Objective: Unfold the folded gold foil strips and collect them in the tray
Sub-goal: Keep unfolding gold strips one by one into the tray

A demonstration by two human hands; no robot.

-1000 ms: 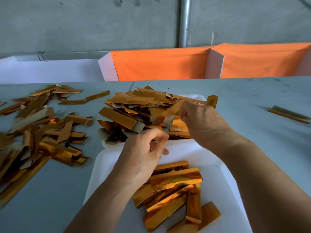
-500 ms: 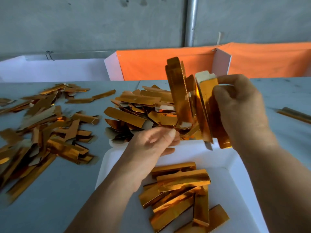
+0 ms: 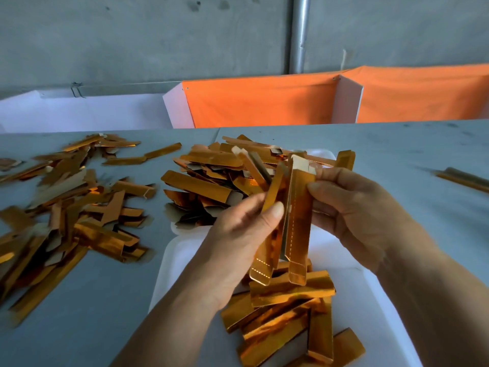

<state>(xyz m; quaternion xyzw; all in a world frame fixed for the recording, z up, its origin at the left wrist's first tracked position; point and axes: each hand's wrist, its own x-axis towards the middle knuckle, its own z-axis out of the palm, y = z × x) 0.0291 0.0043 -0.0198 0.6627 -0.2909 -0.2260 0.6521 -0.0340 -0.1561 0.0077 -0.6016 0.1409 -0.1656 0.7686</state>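
Note:
Both hands hold a small bunch of gold foil strips [image 3: 297, 223] upright above the white tray [image 3: 169, 263]. My left hand [image 3: 238, 239] grips the left strip of the bunch, thumb on its front. My right hand [image 3: 354, 210] pinches the right strip near its top. Below them, several unfolded gold strips [image 3: 288, 313] lie in the near part of the tray. A heap of folded gold strips [image 3: 211, 176] covers the tray's far end.
Many more gold strips [image 3: 68, 207] are scattered over the grey table on the left. A lone gold strip [image 3: 463, 178] lies far right. Orange and white partition boards [image 3: 264, 102] stand along the table's back edge, before a concrete wall.
My right hand lifted a bunch of strips off the far heap and brought it down toward me. My left hand, empty before, now grips the bunch's left strip.

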